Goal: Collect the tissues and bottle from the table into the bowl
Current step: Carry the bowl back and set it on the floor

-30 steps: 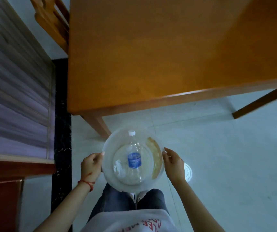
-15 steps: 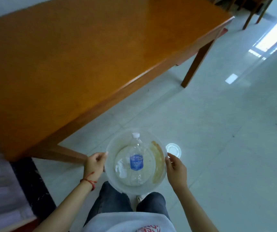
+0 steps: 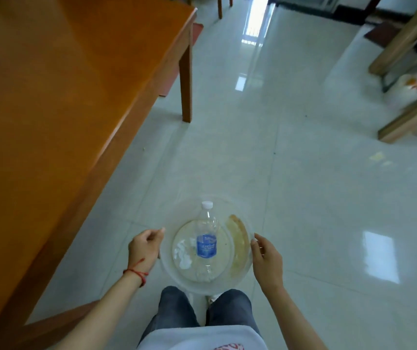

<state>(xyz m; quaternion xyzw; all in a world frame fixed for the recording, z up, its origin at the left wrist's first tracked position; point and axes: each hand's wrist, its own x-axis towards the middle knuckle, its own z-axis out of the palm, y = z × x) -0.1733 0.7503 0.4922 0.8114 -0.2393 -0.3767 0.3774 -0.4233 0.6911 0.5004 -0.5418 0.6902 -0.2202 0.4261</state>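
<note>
I carry a clear plastic bowl (image 3: 243, 270) in front of my waist, above the floor. Inside it lies a clear bottle (image 3: 206, 242) with a white cap and blue label, its cap pointing away from me. White crumpled tissues (image 3: 183, 253) rest beside the bottle on its left. A brown smear runs along the bowl's right inner wall. My left hand (image 3: 144, 246) grips the bowl's left rim. My right hand (image 3: 266, 258) holds the right rim.
The orange wooden table (image 3: 51, 97) fills the left side, one leg (image 3: 186, 79) standing ahead. Pale glossy floor tiles (image 3: 303, 173) stretch ahead and right. Wooden furniture (image 3: 409, 79) with blurred items stands at the far right.
The view has swung right: the table slid from ahead of me to my left and open floor came into sight. The bowl stays held in both hands with bottle and tissues inside.
</note>
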